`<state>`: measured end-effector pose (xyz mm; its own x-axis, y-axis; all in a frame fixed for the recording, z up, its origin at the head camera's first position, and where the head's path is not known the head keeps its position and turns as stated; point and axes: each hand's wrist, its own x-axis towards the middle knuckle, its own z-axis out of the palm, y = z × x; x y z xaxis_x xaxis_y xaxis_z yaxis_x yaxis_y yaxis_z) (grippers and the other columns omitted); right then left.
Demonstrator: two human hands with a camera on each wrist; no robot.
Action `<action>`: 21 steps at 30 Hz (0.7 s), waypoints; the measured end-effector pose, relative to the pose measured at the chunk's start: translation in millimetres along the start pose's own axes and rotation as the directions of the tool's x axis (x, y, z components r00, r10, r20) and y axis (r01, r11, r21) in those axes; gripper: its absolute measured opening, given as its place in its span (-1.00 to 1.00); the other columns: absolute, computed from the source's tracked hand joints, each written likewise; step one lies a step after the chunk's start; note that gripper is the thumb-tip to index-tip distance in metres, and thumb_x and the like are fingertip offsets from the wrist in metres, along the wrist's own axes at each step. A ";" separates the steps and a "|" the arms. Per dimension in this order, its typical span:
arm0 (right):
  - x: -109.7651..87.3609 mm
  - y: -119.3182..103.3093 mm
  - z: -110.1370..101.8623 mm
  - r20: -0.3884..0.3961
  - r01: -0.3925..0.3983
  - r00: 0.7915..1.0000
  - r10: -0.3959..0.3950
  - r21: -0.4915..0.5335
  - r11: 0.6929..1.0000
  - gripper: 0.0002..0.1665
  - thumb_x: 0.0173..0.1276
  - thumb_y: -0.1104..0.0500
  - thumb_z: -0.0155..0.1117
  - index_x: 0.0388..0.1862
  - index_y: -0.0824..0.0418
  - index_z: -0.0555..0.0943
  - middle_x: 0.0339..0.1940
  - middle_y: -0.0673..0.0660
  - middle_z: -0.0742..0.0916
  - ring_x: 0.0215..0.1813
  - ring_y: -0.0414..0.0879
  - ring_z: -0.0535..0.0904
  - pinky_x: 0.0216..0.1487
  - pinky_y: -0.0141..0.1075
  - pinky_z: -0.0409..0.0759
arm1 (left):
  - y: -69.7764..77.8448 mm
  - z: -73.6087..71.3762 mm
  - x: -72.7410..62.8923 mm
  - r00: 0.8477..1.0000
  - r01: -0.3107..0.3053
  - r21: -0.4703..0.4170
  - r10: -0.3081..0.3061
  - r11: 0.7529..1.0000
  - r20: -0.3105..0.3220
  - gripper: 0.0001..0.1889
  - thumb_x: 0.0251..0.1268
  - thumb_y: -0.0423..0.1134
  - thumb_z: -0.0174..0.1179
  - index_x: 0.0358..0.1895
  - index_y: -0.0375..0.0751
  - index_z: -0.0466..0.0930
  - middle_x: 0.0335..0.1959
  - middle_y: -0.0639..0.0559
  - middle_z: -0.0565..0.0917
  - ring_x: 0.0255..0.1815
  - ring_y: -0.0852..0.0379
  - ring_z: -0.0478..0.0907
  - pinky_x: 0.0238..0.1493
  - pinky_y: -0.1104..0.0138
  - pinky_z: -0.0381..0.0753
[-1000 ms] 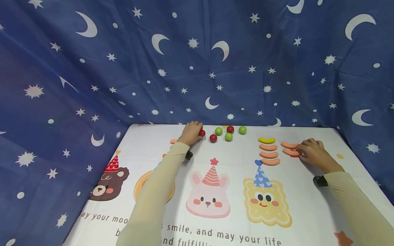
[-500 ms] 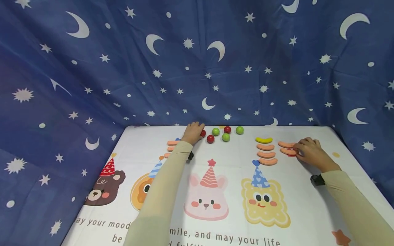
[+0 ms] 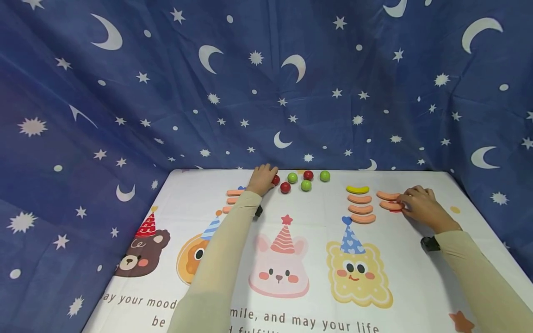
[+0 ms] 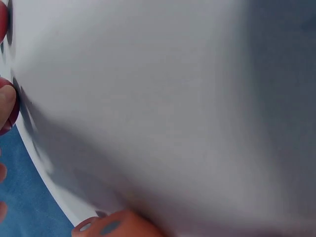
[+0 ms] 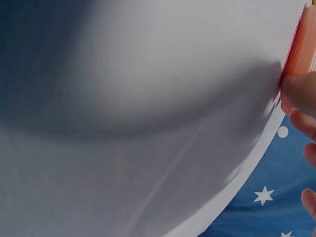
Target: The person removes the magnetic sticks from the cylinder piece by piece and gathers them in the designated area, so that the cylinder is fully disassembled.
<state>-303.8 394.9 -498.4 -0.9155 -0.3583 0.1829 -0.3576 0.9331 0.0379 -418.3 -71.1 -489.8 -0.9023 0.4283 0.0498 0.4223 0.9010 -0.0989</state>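
At the table's far side, my left hand [image 3: 262, 179] pinches a glossy red ball [image 3: 275, 180] between thumb and fingers. In the left wrist view the thumb presses on this red ball [image 4: 11, 109]. Beside it lie a second red ball [image 3: 285, 187], a third red ball [image 3: 308, 175] and several green balls [image 3: 306, 185]. On the right, my right hand [image 3: 421, 206] pinches the right end of a curved pinkish toy sausage [image 3: 390, 205]. Another sausage [image 3: 388, 195] lies just behind that one. In the right wrist view, the thumb rests against the sausage [image 5: 300, 49].
A column of sausages [image 3: 360, 209] with a yellow banana-shaped piece [image 3: 357, 189] at its far end lies left of my right hand. More sausages [image 3: 234, 193] show partly behind my left sleeve. A blue curtain [image 3: 233, 115] rises behind the white printed tablecloth [image 3: 308, 240].
The head view has shifted slightly, so the scene sits a little further left. Both hands stay at the same ball and sausage, with hardly any movement.
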 end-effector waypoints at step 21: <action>3.8 -50.1 -39.2 -0.067 -0.078 0.994 0.082 0.067 0.995 -0.44 0.03 0.09 0.44 -0.02 0.33 0.51 -0.07 0.41 0.58 0.04 0.35 0.38 -0.03 0.26 0.22 | -10.6 -11.1 -29.4 0.995 0.014 -0.180 -0.031 0.984 -0.094 -0.35 0.14 -0.10 0.29 0.31 -0.11 0.28 0.15 -0.15 0.40 0.14 -0.08 0.36 0.16 0.11 0.40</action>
<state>-282.1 347.9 -461.1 -0.9274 -0.2777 0.2508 -0.2971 0.9539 -0.0424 -395.3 -92.4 -479.1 -0.9028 0.4044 0.1460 0.4185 0.9045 0.0823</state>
